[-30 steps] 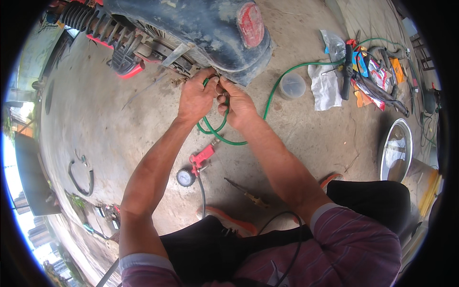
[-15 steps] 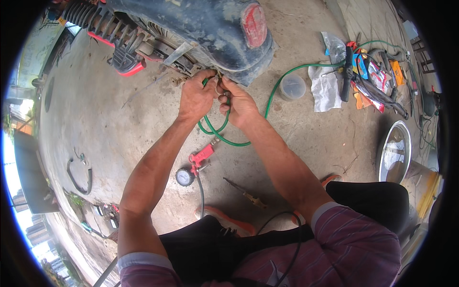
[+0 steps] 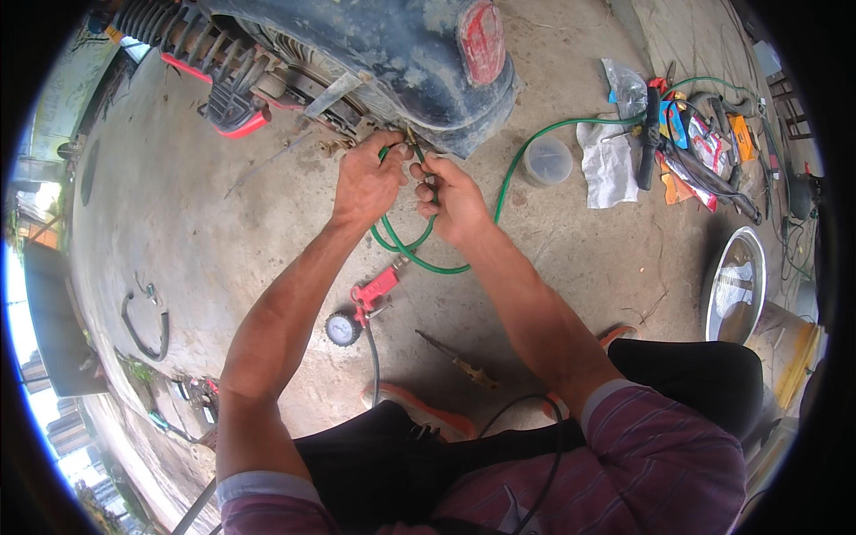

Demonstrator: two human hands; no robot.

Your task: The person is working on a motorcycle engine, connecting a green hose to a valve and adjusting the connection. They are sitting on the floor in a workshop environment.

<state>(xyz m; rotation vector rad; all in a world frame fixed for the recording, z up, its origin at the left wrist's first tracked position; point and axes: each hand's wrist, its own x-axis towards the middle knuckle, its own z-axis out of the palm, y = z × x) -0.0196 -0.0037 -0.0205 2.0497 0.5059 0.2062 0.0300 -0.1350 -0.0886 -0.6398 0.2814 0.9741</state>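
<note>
Both hands are together at the lower edge of a dusty vehicle's dark body panel [image 3: 401, 62]. A thin green hose [image 3: 506, 178] loops below them and curves away to the right. My right hand [image 3: 455, 196] is closed around the hose, near a small brass-coloured end [image 3: 411, 136] that points up toward the vehicle. My left hand [image 3: 367, 183] is closed beside it, and a bit of green hose shows between its thumb and fingers. The fingertips partly hide how the end sits. Below lies a red inflator gun [image 3: 379, 283] with a round gauge [image 3: 342, 329].
A pointed tool with a yellowish handle [image 3: 475, 373] lies by my shoes. To the right are a clear plastic tub [image 3: 547, 162], crumpled paper [image 3: 609, 168] and a black-handled tool [image 3: 649, 138]. A metal basin [image 3: 758, 294] stands farther right. A coil spring [image 3: 192, 45] is at upper left.
My right hand has shifted slightly down and right, apart from the left. More of the brass-coloured end shows between them. The left hand has barely moved.
</note>
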